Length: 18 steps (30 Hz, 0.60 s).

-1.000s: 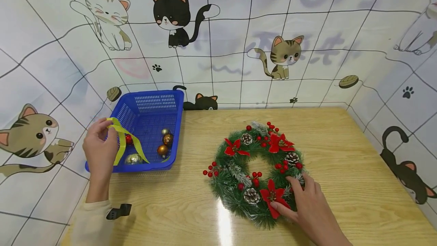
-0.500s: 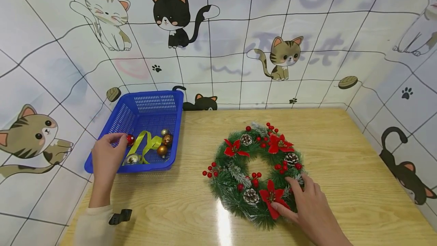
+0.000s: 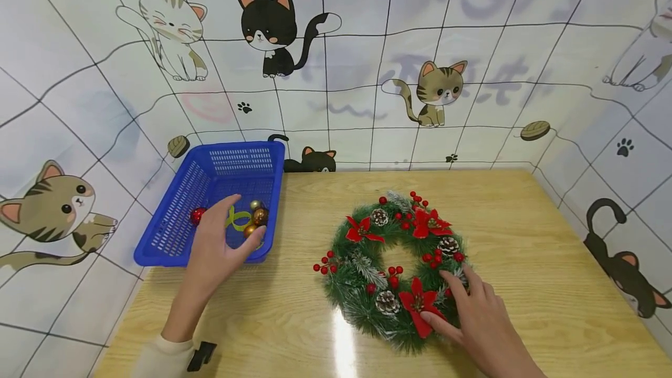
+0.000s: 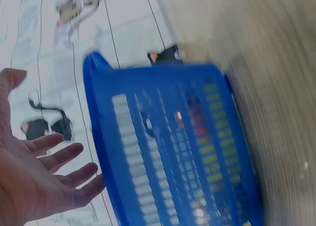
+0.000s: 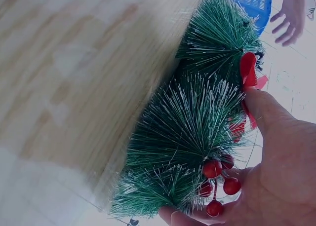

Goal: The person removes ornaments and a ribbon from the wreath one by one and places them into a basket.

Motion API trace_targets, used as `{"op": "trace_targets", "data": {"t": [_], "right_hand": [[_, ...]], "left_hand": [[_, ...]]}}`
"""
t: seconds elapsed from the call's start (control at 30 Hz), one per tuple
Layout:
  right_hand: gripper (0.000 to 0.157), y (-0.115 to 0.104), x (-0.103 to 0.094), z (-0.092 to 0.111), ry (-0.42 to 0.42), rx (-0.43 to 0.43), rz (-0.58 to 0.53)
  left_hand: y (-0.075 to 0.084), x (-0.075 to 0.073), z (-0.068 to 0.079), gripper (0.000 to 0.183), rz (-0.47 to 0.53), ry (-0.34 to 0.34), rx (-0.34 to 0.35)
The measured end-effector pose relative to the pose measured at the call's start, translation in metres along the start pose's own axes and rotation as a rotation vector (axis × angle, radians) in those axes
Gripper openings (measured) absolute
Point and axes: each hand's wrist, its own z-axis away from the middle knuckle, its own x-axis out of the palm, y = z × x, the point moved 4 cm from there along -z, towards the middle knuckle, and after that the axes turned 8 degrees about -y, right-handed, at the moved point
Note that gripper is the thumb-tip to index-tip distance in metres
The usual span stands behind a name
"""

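My left hand hovers over the front of a blue plastic basket, thumb and fingers spread with nothing between them. The left wrist view shows that hand with fingers extended beside the basket wall. Inside the basket lie a loose yellow ribbon, a red bauble and several gold and bronze baubles, partly hidden by the hand. My right hand grips the lower right of a green Christmas wreath, its thumb on a red poinsettia and its fingers at the outer needles.
The wreath, with pine cones and red berries, lies flat on a wooden table. A cat-patterned wall covering rises behind the table and along both sides.
My left hand let the yellow ribbon drop into the basket, then moved right and forward over it while its fingers spread. The right hand stays on the wreath.
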Motion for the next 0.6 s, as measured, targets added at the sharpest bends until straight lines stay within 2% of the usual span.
{"op": "trace_targets", "data": {"t": [0.23, 0.43, 0.6], "right_hand": [[0.088, 0.000, -0.003, 0.000, 0.023, -0.031, 0.014], [0.088, 0.002, -0.005, -0.002, 0.013, -0.038, 0.033], [0.087, 0.004, -0.008, -0.004, -0.005, -0.026, 0.061]], "left_hand": [[0.035, 0.022, 0.005, 0.080, -0.034, -0.059, 0.178], [0.063, 0.034, 0.008, 0.085, -0.068, -0.101, 0.270], [0.080, 0.047, 0.008, 0.088, -0.145, -0.161, 0.330]]}}
